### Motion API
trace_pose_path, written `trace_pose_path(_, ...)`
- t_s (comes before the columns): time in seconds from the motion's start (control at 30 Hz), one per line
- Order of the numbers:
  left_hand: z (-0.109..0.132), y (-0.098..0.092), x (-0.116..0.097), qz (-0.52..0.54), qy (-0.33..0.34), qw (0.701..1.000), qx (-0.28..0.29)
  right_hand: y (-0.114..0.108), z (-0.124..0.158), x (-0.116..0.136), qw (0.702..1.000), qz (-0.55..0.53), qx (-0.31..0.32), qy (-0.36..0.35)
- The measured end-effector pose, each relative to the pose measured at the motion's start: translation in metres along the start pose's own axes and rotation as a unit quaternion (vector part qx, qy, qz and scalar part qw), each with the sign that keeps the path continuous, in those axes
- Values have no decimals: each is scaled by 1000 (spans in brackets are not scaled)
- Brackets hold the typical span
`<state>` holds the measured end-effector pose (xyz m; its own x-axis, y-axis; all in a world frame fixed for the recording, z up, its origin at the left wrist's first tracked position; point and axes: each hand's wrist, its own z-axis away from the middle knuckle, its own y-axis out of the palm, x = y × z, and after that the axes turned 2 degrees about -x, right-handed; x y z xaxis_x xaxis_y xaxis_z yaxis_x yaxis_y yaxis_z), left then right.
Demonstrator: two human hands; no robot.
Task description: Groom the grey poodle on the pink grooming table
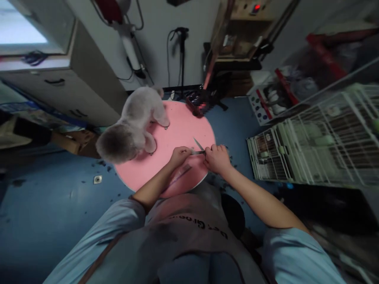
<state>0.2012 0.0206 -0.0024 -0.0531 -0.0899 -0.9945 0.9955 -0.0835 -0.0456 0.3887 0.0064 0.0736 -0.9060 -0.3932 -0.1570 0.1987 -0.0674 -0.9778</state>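
My right hand (217,158) is closed around the handles of a pair of scissors (197,142), whose blades are spread apart. One blade points up and away over the table; the other runs left to my left hand (180,155). That hand is closed in a pinch on a small whitish wad (194,151) against the blade; its material is too small to tell. Below my hands a comb (179,174) with a purplish edge lies on the round pink table (189,122). A grey, fluffy dog (136,118) stands at the table's left side, its head low toward the near left edge.
A dark caddy of tools (199,104) sits at the table's far edge. White wire cages (275,154) stand at right, and a cabinet (89,75) at left. Dark hair tufts (108,167) litter the blue floor. A dryer arm (130,49) hangs behind the dog.
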Motion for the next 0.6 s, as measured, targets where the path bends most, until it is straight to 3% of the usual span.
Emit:
trace_pose_path(0.1,10,18,-2,-63,56,992,99,-1,41,1,999,13,-6,40)
trace_pose_path(0.23,27,42,0,-202,126,948,209,2,93,5,996,6,-11,83)
trace_pose_path(0.4,69,81,3,-166,134,944,253,6,160,18,990,12,-22,136)
trace_pose_path(0.6,153,120,15,-128,113,943,287,21,264,51,976,2,0,217)
